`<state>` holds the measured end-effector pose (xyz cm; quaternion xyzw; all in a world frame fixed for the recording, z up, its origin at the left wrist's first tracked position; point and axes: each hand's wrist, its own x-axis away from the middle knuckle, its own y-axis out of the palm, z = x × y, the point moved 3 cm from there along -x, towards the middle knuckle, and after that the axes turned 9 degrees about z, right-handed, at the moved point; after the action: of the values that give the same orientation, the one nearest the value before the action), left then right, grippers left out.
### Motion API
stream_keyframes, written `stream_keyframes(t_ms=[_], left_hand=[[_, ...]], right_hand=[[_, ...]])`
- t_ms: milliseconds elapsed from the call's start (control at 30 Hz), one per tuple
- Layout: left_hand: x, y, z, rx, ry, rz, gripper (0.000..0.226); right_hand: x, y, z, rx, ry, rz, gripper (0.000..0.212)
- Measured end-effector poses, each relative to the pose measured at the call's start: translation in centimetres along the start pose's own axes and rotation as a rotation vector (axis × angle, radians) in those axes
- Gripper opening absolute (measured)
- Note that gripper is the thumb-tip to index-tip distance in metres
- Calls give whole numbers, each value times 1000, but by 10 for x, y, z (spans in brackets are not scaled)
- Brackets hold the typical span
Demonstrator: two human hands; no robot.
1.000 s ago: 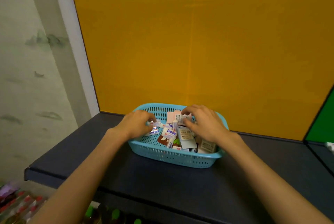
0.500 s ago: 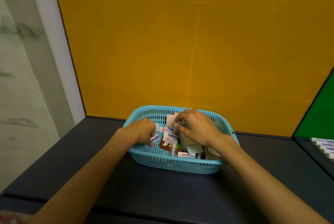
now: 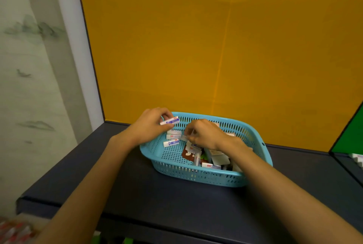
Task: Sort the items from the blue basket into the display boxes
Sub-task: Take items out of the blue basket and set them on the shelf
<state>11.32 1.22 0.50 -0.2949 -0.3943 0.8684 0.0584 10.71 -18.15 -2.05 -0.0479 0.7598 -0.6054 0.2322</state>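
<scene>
Sorting barely begun: basket [image 3: 196, 173] mostly full
Left hand [image 3: 151, 125] pinches one eraser [image 3: 170, 120]; right hand [image 3: 204, 134] curls onto packets [image 3: 208, 155], grip unclear; display boxes unseen

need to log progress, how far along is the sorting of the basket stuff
Early. No display box shows in this view, so nothing placed can be confirmed. The left hand pinches one small white eraser above the blue basket; the right hand picks among the items. Many small packs remain inside.
</scene>
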Motion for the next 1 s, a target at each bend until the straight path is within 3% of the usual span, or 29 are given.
stream_keyframes(t_ms=[133,333,567,833,1000], left_hand=[[16,-22,-7,21,78,231,19],[43,-31,-11,-223,193,449,27],[49,-38,-9,-259,223,433,35],[52,-37,-6,-183,225,410,25],[53,-34,-6,-120,222,377,25]], right_hand=[[-14,21,-7,44,-35,-85,22],[-28,32,-20,136,-134,-69,30],[-35,49,-25,202,-148,-101,19],[-33,52,-27,115,-69,-174,18],[-19,28,-28,-11,-17,-96,24]])
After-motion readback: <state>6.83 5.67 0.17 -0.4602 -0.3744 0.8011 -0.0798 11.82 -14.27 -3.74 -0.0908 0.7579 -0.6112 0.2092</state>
